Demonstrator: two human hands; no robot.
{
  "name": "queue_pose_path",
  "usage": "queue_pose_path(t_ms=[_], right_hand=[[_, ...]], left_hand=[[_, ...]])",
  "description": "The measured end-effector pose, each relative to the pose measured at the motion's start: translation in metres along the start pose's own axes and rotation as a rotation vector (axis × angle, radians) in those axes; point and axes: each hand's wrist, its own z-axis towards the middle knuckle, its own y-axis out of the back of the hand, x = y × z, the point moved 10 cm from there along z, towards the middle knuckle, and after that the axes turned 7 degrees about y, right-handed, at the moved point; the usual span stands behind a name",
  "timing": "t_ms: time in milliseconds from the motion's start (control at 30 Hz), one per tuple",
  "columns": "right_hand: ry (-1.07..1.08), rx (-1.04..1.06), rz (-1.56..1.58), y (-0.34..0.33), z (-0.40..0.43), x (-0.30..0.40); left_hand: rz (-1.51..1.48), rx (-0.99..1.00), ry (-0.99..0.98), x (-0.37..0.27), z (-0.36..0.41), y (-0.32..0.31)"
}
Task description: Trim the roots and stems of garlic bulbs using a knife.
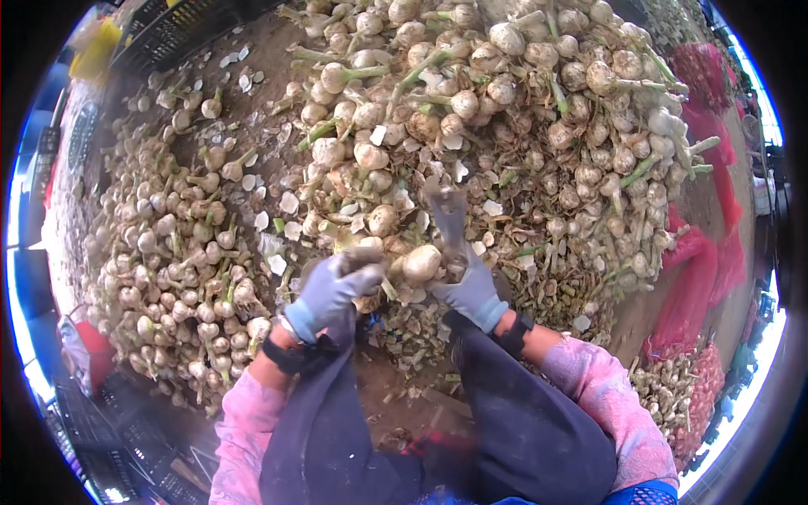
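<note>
My left hand (338,287), in a grey knit glove, is curled over the near edge of the garlic heap. Its fingertips are dark and blurred, and what they may hold is hidden. My right hand (472,289), gloved the same way, grips a blurred grey metal cutting tool (449,218), which points away from me over the heap. A pale garlic bulb (421,262) lies between both hands, with a cut stem piece (388,289) beside my left thumb. Ahead, untrimmed garlic bulbs (464,104) with long stems and dry roots are piled high.
Trimmed-looking garlic bulbs (183,252) spread over the ground at left. Garlic scraps (410,334) lie between my knees. Red mesh sacks (685,297) are at right, near a small garlic pile (663,388). Black plastic crates (167,31) stand at the far left.
</note>
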Motion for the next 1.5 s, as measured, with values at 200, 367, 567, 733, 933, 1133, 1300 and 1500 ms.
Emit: queue_pose_path(t_ms=[200, 367, 567, 733, 933, 1133, 1300, 1500], right_hand=[[0.179, -0.022, 0.428, -0.011, 0.000, 0.086], [0.730, 0.049, -0.649, 0.004, -0.012, 0.151], [0.873, 0.120, -0.880, -0.008, -0.015, 0.162], [0.894, 0.113, -0.962, -0.017, -0.014, 0.159], [0.917, 0.044, -0.910, 0.003, -0.004, 0.138], [0.141, -0.108, -0.640, 0.114, 0.044, 0.014], [-0.124, 0.228, 0.933, -0.018, -0.002, 0.074], [0.220, 0.134, 0.339, 0.000, 0.005, 0.108]], left_hand=[[-0.182, -0.037, -0.130, -0.016, 0.005, -0.031], [-0.024, -0.106, -0.187, -0.022, -0.003, -0.012], [-0.479, 0.035, -0.247, -0.032, -0.013, -0.035], [-0.154, 0.028, -0.419, -0.047, -0.022, -0.035], [-0.411, 0.122, -0.123, -0.011, -0.002, -0.043], [-0.153, 0.022, -0.436, -0.071, -0.048, -0.038], [0.982, -0.401, -0.937, -0.105, -0.045, -0.080], [-0.428, 0.029, -0.263, -0.038, -0.012, -0.047]])
